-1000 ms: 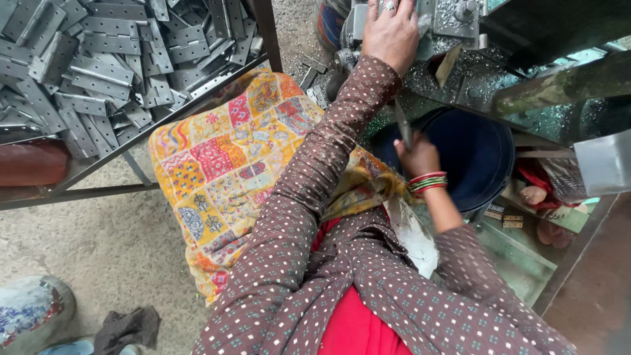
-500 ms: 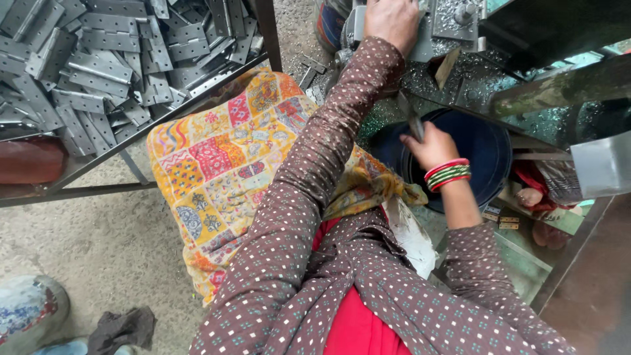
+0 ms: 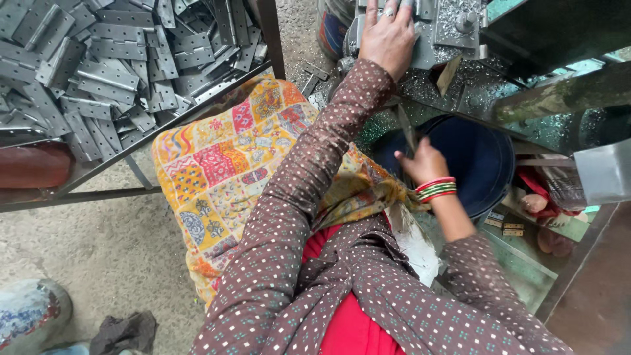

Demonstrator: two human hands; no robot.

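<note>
Fingers of the right hand pinch a thin metal strip upright, just above a dark blue bucket placed to catch whatever drops. Farther out, the left hand presses flat, fingers spread, on a grey metal machine, seemingly steadying it. Left of that arm, a tray holds heaped metal hinges.

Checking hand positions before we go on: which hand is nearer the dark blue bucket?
Right. The right hand holds a thin metal piece just over the dark blue bucket at its near-left rim. The left hand is stretched out farther away, resting on the metal machine above the bucket.
</note>
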